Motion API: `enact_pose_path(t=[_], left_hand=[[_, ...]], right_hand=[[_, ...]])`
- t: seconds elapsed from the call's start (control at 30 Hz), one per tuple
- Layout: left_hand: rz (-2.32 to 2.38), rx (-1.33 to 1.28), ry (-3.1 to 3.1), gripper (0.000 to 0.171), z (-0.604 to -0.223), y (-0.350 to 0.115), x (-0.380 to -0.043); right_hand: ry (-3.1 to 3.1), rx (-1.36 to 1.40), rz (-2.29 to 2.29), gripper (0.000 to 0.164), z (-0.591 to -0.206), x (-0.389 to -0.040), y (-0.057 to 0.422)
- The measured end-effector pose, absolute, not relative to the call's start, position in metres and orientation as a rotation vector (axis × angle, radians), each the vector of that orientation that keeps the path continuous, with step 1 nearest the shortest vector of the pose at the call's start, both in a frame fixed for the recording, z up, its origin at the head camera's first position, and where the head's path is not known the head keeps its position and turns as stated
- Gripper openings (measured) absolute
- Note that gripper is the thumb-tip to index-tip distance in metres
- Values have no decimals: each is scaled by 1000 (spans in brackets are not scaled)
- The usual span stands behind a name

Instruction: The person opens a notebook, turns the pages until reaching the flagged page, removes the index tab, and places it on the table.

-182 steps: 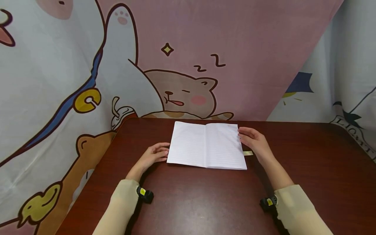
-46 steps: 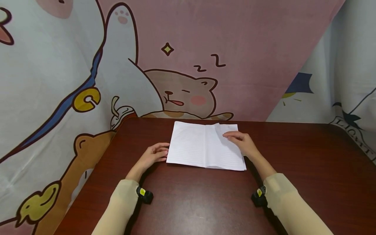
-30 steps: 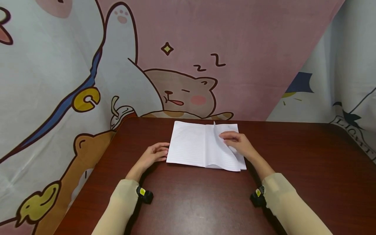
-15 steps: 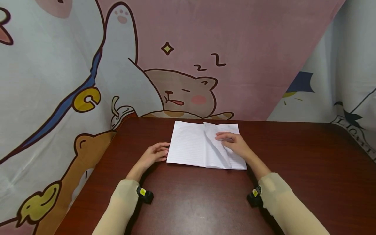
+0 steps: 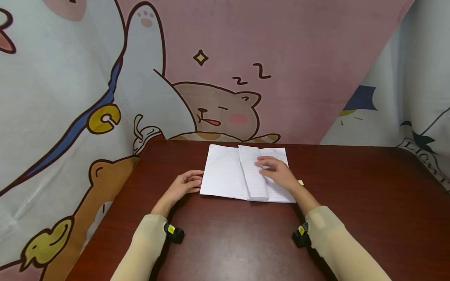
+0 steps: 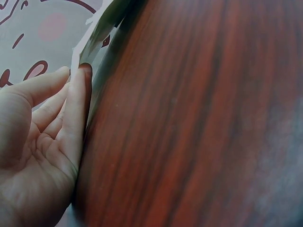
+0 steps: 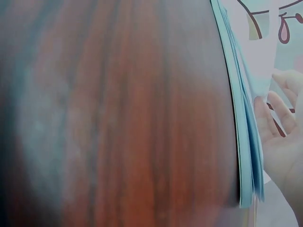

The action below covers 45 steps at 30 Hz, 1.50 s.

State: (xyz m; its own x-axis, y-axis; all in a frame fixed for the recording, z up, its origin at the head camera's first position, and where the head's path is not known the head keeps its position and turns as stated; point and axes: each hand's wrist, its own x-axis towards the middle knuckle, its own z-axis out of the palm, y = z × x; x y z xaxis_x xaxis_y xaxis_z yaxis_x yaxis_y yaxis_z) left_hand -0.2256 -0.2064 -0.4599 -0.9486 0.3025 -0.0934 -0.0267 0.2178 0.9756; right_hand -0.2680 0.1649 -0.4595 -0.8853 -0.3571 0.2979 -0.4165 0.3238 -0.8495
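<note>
An open lined notebook (image 5: 221, 171) lies on the dark brown table (image 5: 225, 242). My left hand (image 5: 181, 187) holds its left edge; in the left wrist view the edge passes between the fingertips. My right hand (image 5: 279, 173) is over the right half, its fingers extended at the bend of a lifted leaf (image 5: 253, 175). That leaf curls leftward, and its free edge leans past the centre fold. In the right wrist view, light-blue layers (image 7: 244, 142) show along the notebook's near side, and the right fingertips touch the raised paper beyond them.
A pale yellow tab (image 5: 300, 182) sticks out at the notebook's right side, partly hidden by the right wrist. A cartoon-printed cloth (image 5: 299, 70) hangs behind the table and down its left side. Each wrist wears a small black camera (image 5: 175, 235).
The right hand has moved left from the notebook's right edge. The right leaf has lifted, bent and swung over toward the centre fold. The left hand stays at the left edge.
</note>
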Motion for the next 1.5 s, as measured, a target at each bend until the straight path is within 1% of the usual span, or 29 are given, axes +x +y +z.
enact_pose_path(t=[0.2,0.37,0.67,0.77,0.87,0.93,1.0,1.5], left_hand=[[1823,344,2229,46,-462,-208,-224],[1798,278,2230,46,-460,-207,-225],[1785,247,2232,46,-461,-206,-227],[1784,245,2234,46,-460,-206,-226],[1778,240,2239,45,-460,-206,-226],[1774,236,2242,45,-460,-206,-226],[1772,238,2245,45,-460,-206,-226],[1780,249,2236,45,-459,-206,-225]], right_hand=[[-2482,702,1663,30,-461,-268,158],[-2483,662,1648,31,-462,-270,154],[-2519,570,1600,23,-463,-272,147],[-2525,584,1607,23,-452,-264,141],[-2540,612,1594,22,-451,-264,139],[-2554,627,1582,22,-451,-264,137],[-2554,653,1562,22,-460,-270,139],[-2543,762,1564,27,-459,-266,130]])
